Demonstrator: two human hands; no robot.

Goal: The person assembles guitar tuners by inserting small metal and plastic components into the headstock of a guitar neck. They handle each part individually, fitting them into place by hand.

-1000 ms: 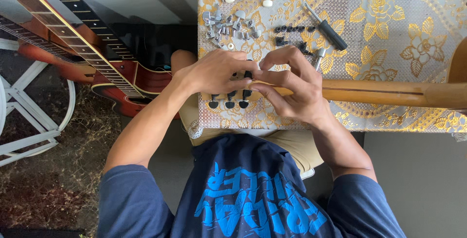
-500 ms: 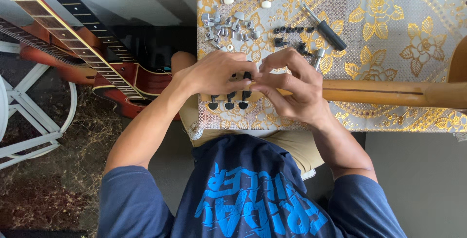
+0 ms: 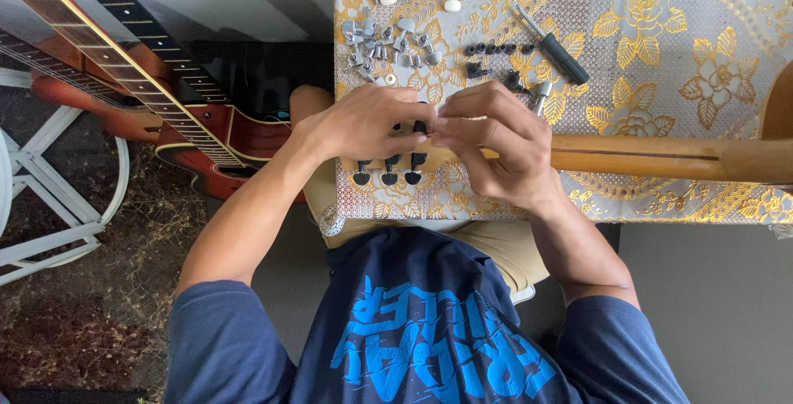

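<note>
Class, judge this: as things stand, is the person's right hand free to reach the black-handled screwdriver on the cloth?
Probably yes. The screwdriver lies in the open just beyond the right hand, nothing between them, though that hand is now pinching at the guitar headstock.

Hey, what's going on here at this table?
A person seated at a table with a gold floral cloth has both hands on the headstock end of a wooden guitar neck. The left hand and right hand meet over the black tuner pegs along its edge. Beyond the hands lie a pile of silver tuner parts, a row of small black parts and a black-handled screwdriver. Red guitars lean at the left.
</note>
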